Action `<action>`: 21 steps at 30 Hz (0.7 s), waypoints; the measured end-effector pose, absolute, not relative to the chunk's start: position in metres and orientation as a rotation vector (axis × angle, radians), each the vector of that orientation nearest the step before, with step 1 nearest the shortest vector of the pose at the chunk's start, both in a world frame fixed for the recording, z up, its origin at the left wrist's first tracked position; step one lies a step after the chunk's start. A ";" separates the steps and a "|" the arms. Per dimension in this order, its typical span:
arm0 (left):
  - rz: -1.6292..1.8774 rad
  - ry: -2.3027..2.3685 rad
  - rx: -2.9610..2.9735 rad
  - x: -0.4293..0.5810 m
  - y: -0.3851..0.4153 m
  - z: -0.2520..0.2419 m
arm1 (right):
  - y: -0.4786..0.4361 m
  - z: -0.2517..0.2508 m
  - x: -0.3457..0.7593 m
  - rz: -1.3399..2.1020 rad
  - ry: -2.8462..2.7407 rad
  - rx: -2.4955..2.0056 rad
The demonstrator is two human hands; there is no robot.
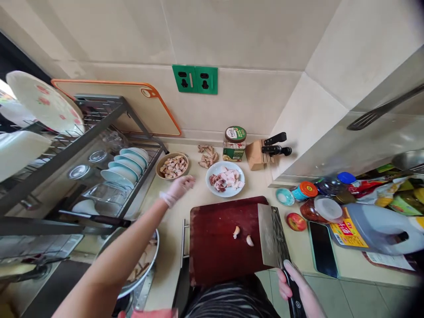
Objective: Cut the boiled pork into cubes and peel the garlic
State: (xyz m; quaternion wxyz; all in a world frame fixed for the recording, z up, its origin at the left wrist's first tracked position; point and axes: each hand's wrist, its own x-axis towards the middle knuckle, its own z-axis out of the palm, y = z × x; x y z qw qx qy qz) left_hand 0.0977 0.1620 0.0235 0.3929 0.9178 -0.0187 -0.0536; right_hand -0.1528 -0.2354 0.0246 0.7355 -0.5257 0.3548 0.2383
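Observation:
My left hand [179, 187], in a thin clear glove, reaches out over the counter toward a brown bowl of chopped pieces [172, 166]; its fingers are stretched out and hold nothing. My right hand [296, 287] grips the black handle of a cleaver [270, 236], whose broad blade lies along the right edge of a dark red cutting board [215, 247]. Two garlic cloves [243, 235] lie on the board. Beyond it stand a white plate of cut meat [225, 179] and a heap of ginger [207, 155].
A dish rack [99, 145] with bowls and plates fills the left. A jar [234, 143] and knife block [265, 152] stand at the wall. To the right are an apple [296, 221], a phone [322, 248], an oil jug [374, 227] and small containers. A pan of food [145, 260] sits below left.

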 end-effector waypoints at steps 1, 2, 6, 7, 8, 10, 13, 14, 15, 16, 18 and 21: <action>-0.209 -0.128 2.277 0.080 0.133 0.018 | -0.240 0.028 -0.149 0.527 0.742 -1.095; -0.286 -0.201 2.249 0.062 0.101 0.013 | -0.245 0.032 -0.147 0.531 0.716 -1.050; -0.666 -0.479 2.303 0.013 -0.017 -0.003 | -0.268 0.040 -0.150 0.561 0.645 -1.006; -0.714 -0.507 2.299 0.006 -0.039 -0.005 | -0.274 0.040 -0.153 0.560 0.623 -1.010; -0.767 -0.523 2.291 0.002 -0.055 -0.007 | -0.280 0.038 -0.158 0.558 0.605 -1.018; -0.826 -0.520 2.260 -0.005 -0.076 -0.006 | -0.291 0.034 -0.166 0.553 0.583 -1.038; -0.786 -0.434 2.224 -0.018 -0.080 -0.003 | -0.304 0.028 -0.174 0.564 0.540 -1.073; -0.698 -0.386 2.236 -0.024 -0.078 -0.002 | -0.307 0.026 -0.174 0.564 0.512 -1.082; -0.596 -0.350 2.264 -0.031 -0.076 -0.002 | -0.310 0.025 -0.173 0.562 0.480 -1.093; -0.500 -0.330 2.303 -0.040 -0.074 -0.003 | -0.311 0.026 -0.170 0.556 0.448 -1.107; -0.376 -0.366 2.422 -0.057 -0.073 -0.007 | -0.313 0.031 -0.164 0.521 0.382 -1.164; -0.361 -0.420 2.618 -0.081 -0.075 -0.014 | -0.313 0.050 -0.158 0.387 0.305 -1.355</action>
